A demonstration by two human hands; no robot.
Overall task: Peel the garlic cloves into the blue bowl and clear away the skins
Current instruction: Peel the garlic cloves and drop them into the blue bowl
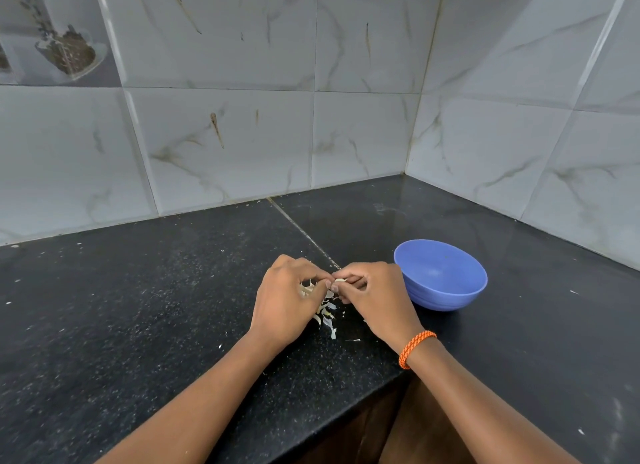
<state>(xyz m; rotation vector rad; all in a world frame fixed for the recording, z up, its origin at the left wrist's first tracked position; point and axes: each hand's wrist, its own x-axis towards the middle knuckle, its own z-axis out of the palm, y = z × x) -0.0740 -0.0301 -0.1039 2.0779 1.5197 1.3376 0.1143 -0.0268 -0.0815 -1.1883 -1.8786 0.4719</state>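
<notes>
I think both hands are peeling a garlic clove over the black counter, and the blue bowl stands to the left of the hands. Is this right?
Not quite. In the head view the blue bowl stands right of the hands, beside the right hand. Both hands, left hand included, do work a garlic clove over the black counter.

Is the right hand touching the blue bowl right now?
Cannot tell. In the head view the right hand overlaps the blue bowl at its left rim, so neither contact nor a gap shows. Both hands pinch a garlic clove.
</notes>
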